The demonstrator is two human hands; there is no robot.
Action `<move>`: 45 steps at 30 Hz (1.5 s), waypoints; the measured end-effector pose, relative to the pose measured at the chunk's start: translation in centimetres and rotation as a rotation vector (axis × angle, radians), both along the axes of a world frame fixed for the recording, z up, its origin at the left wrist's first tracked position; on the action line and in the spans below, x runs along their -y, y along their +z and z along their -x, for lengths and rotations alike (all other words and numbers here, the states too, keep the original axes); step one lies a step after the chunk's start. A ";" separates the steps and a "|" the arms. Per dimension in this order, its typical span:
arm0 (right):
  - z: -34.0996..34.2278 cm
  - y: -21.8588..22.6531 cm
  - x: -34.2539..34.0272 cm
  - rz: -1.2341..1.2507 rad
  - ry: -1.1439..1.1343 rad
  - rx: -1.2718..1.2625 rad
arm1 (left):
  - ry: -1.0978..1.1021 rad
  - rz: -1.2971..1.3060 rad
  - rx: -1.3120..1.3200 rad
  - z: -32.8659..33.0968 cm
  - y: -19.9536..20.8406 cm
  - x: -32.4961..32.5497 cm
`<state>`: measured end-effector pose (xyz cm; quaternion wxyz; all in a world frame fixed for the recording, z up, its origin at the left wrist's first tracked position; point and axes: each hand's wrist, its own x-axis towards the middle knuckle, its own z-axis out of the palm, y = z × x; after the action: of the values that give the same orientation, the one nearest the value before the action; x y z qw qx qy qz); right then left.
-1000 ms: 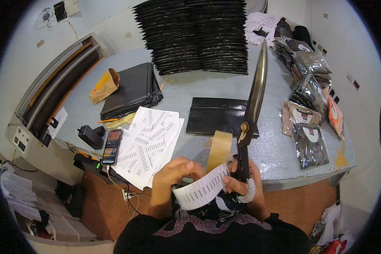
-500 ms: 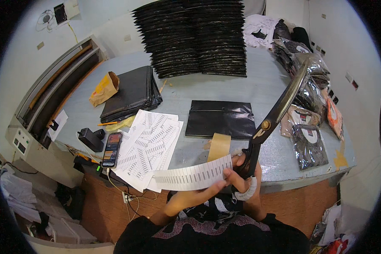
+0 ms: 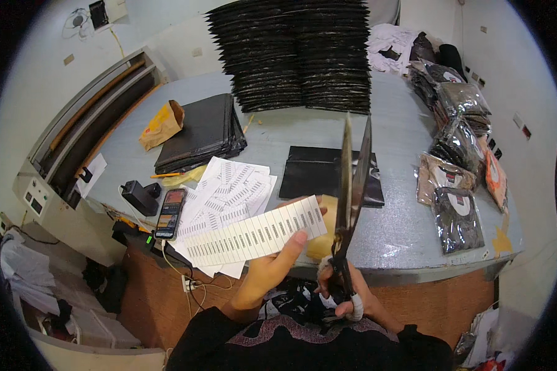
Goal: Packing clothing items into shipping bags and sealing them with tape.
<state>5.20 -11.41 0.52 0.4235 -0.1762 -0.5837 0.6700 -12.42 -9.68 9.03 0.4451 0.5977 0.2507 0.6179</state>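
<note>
A long strip of white paper printed with rows of small labels [image 3: 247, 238] is pinched in my left hand [image 3: 274, 263], near its right end, thumb on top. My right hand [image 3: 353, 290] grips large black-handled scissors [image 3: 351, 185] by handles partly wrapped in white cloth. Their blades point away from me, slightly parted, just right of the strip and not touching it. Beyond them lies a flat black plastic bag [image 3: 312, 173] on the table. A roll of tan tape [image 3: 325, 232] shows behind the strip and scissors, partly hidden.
Printed label sheets [image 3: 223, 191] lie left of centre beside a phone [image 3: 170, 213] and black adapter [image 3: 140, 198]. A stack of black bags [image 3: 198, 133] carries a paper bag [image 3: 161, 125]. Tall black piles [image 3: 291, 55] stand at the back; packed garments [image 3: 458, 216] line the right.
The scissors have swung from leaning right to nearly upright, with their blades now parted. My hands have moved apart, and the strip has shifted left and tilted up at its right end.
</note>
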 end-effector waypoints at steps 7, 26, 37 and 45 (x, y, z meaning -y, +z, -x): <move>0.0 -2.3 0.7 0.006 0.231 0.184 | 0.252 0.117 -0.075 1.2 -2.0 -0.7; 0.5 -3.9 0.5 -0.172 0.178 0.598 | 0.330 0.216 0.057 3.1 -2.5 -2.0; 0.8 -3.7 0.7 -0.211 0.100 0.582 | 0.314 0.165 0.036 2.8 -2.9 -2.0; 0.9 -3.5 0.9 -0.195 0.085 0.603 | 0.378 0.141 -0.028 2.6 -2.9 -1.9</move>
<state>4.27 -12.28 -2.99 0.2179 -0.3012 -0.7511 0.5456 -15.04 -7.81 6.16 0.3586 0.5158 0.4072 0.6630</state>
